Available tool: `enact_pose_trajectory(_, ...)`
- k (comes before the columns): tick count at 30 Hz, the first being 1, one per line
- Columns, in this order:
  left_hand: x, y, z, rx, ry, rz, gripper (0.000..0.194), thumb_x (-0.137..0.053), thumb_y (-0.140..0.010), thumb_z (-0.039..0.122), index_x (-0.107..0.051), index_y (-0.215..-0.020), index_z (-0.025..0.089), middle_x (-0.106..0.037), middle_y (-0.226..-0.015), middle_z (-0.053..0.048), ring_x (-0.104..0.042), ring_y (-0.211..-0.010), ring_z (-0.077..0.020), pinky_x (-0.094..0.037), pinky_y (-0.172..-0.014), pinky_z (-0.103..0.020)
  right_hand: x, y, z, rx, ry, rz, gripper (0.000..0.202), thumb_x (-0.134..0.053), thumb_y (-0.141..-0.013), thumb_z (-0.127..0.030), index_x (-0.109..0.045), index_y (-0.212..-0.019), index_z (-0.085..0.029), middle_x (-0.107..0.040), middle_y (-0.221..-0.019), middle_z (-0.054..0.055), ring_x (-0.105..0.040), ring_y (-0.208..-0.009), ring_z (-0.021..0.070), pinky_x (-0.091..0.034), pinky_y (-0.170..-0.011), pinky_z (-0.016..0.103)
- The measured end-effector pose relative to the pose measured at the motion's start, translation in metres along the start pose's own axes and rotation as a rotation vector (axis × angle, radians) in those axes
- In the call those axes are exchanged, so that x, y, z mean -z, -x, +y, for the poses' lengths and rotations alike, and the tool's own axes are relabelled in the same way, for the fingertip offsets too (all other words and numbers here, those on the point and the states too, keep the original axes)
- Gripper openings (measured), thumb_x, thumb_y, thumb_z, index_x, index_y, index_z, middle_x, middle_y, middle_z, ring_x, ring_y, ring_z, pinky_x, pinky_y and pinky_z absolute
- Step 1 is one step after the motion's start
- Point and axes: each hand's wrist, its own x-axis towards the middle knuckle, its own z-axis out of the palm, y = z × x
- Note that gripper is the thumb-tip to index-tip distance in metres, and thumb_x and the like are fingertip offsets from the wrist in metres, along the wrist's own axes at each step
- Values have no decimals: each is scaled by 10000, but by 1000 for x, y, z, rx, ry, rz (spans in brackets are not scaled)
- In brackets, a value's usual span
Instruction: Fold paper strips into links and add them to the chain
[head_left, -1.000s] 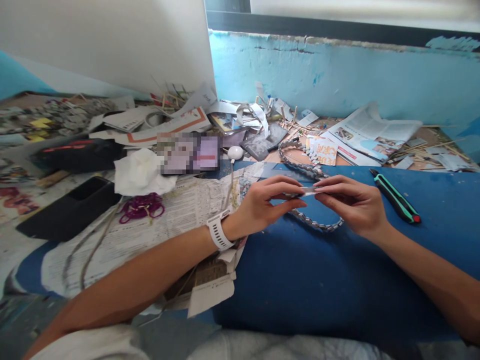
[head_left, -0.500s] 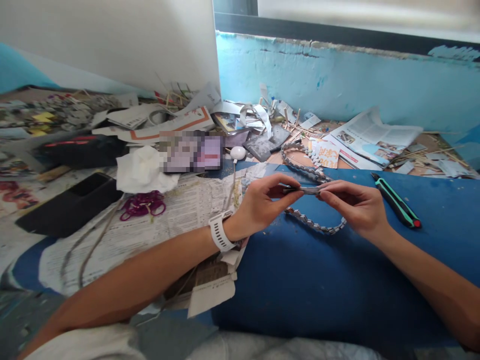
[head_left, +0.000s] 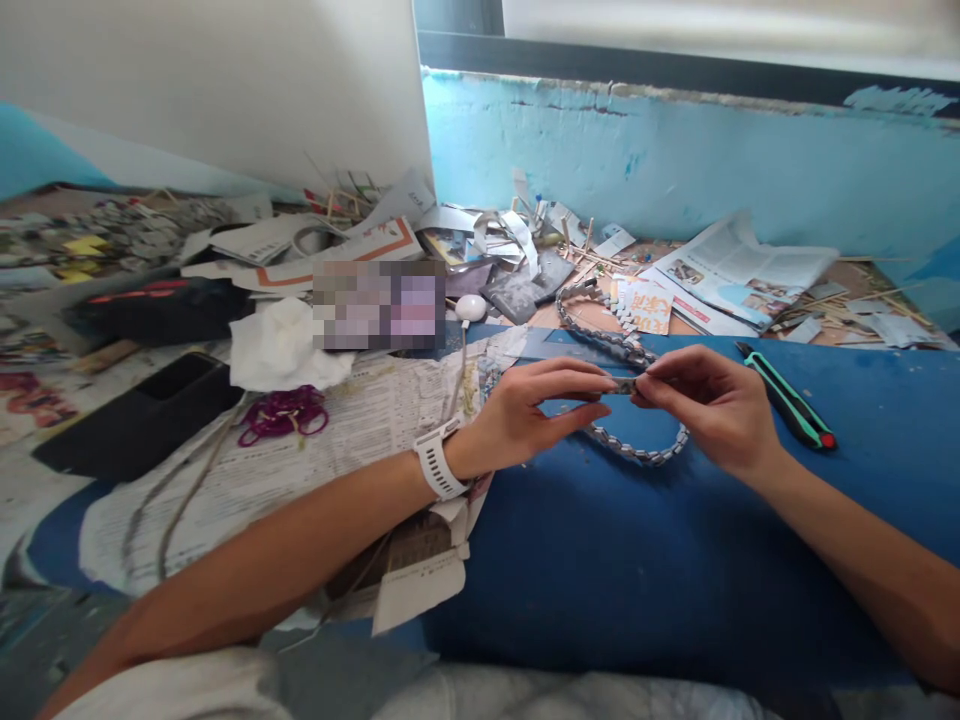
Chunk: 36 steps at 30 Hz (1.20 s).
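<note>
A small folded grey paper strip (head_left: 624,385) is pinched between the thumb and fingers of my right hand (head_left: 712,405). The fingertips of my left hand (head_left: 536,405) touch its left end, while the left thumb stands apart below. Behind and beneath both hands lies a grey zigzag chain of folded paper (head_left: 649,457), curving over the blue table top (head_left: 600,560). Its upper part loops toward the back, and my right fingers cover some of it. Whether the strip joins the chain cannot be made out.
A green and black utility knife (head_left: 791,398) lies right of my right hand. Newspaper (head_left: 375,420), a purple cord bundle (head_left: 283,415), crumpled white tissue (head_left: 281,345) and a black case (head_left: 142,415) lie to the left. Paper scraps and thin sticks (head_left: 862,310) line the back wall.
My left thumb has come away from the strip and now stands below the fingers. The strip has turned to show more of its face. The view has shifted slightly.
</note>
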Motion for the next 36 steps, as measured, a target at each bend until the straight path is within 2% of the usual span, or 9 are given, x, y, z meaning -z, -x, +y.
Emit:
enact_pose_trajectory(3, 1, 0, 1, -39, -24, -14, 224, -741, -925, 158, -802, -1131, 220, -805, -1115, -76, -777, -1011, -170, -649, -930, -284, 1, 1, 0, -68, -46, -54, 141, -871, -824, -288, -753, -878, -235, -774, -773, -2, -792, -729, 178, -693, -767, 314)
enact_pose_trajectory(8, -1, 0, 7, 124, 60, 55, 122, -766, -911, 226, -828, -1012, 196, -823, -1027, -77, -794, -914, -187, -681, -834, -287, 3, 5, 5, 40, 82, -190, 242, -881, -807, -314, -763, -1015, -275, -788, -1016, 35, -769, -926, 216, -673, -833, 353)
enact_pose_trajectory(11, -3, 0, 7, 259, 180, 49, 148, -790, -893, 270, -827, -1003, 178, -826, -1014, -84, -800, -874, -190, -688, -790, -276, 2, 8, 7, 145, 273, -155, 134, -838, -856, -315, -784, -973, -276, -792, -973, 29, -755, -883, 202, -656, -798, 322)
enact_pose_trajectory(13, -4, 0, 6, 310, 236, 36, 163, -804, -878, 274, -830, -1008, 180, -826, -1050, -83, -801, -928, -204, -687, -842, -295, 2, 9, 7, 173, 336, -120, 79, -812, -882, -312, -792, -946, -271, -796, -944, 25, -752, -851, 197, -650, -783, 320)
enact_pose_trajectory(17, -6, 1, 2, 371, 281, 60, 197, -821, -860, 288, -834, -1031, 191, -823, -1093, -75, -795, -996, -224, -680, -913, -332, 2, 9, 8, 85, 280, -98, 113, -828, -866, -332, -808, -965, -282, -809, -996, 24, -765, -882, 212, -652, -788, 327)
enact_pose_trajectory(24, -10, 4, -2, 437, 338, 153, 265, -867, -812, 309, -819, -1031, 167, -829, -945, -72, -791, -786, -173, -690, -732, -264, -1, 6, 8, -15, 176, -56, 178, -862, -823, -376, -808, -944, -257, -809, -962, 44, -768, -854, 215, -665, -773, 334)
enact_pose_trajectory(27, -12, 3, -1, 464, 354, 134, 263, -863, -816, 317, -821, -1023, 161, -830, -942, -80, -796, -786, -182, -697, -735, -274, -2, 7, 9, -11, 159, -22, 209, -875, -807, -385, -757, -919, -252, -795, -901, 38, -756, -784, 204, -662, -719, 334)
enact_pose_trajectory(31, -11, 4, 1, 509, 374, 74, 291, -836, -844, 315, -808, -1088, 159, -832, -950, -83, -809, -853, -205, -698, -766, -283, 1, 7, 9, 28, 210, -23, 205, -864, -825, -353, -702, -910, -260, -776, -902, 25, -754, -828, 196, -654, -776, 332)
enact_pose_trajectory(36, -6, 3, 9, 574, 381, -154, 222, -789, -882, 307, -785, -1022, 134, -823, -861, -93, -791, -739, -183, -667, -678, -256, 3, 6, 3, -57, 94, -121, 300, -865, -825, -327, -670, -1043, -263, -750, -910, 19, -746, -816, 182, -645, -737, 303)
